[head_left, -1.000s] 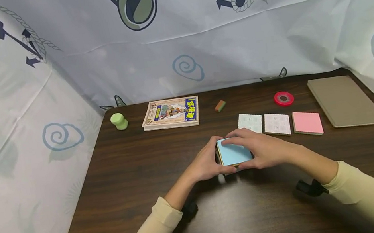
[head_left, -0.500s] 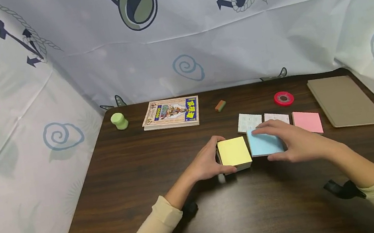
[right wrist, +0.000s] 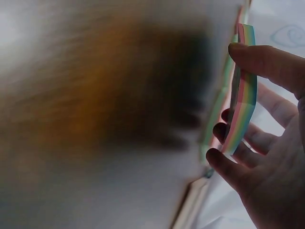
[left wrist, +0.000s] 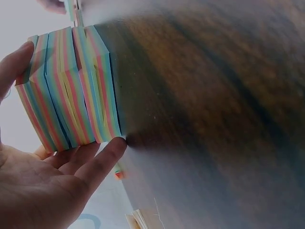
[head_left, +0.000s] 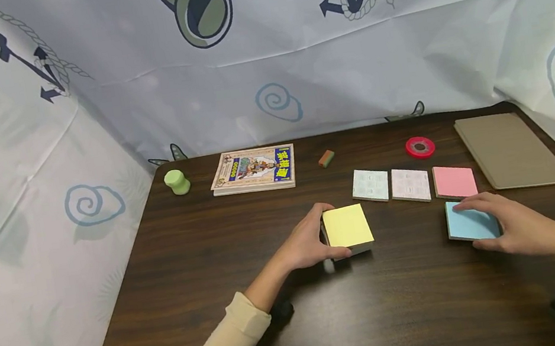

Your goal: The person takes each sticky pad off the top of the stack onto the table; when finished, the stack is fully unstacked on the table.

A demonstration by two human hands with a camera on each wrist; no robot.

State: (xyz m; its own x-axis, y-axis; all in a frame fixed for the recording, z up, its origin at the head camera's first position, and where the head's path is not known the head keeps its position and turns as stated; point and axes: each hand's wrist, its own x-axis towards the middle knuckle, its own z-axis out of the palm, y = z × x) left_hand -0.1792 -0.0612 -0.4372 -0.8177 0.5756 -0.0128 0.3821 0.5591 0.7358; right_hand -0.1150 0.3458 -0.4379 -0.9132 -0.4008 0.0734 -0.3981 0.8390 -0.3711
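Right hand (head_left: 514, 224) at 3 o'clock from yellow-topped stack (head_left: 347, 226), thumb and fingers pinching blue-topped pad (head_left: 471, 226). Left hand (head_left: 306, 241) at stack's 9 o'clock, thumb and fingers curled round its sides; stack stands on table (head_left: 384, 312). Beyond, from stack: pink pad (head_left: 454, 181) between 2 and 3, pinkish-white pad (head_left: 410, 184) at 2, greenish-white pad (head_left: 370, 185) at 1. Farther: brown board (head_left: 513, 151) between 2 and 3, red ring (head_left: 410, 148) at 2, orange-green block (head_left: 326, 158) at 12, book (head_left: 253, 169) at 10.

the dark table (head_left: 411, 308) bears a yellow-topped stack (head_left: 348, 227), three note blocks (head_left: 410, 184) (one pink) and a book (head_left: 254, 170).
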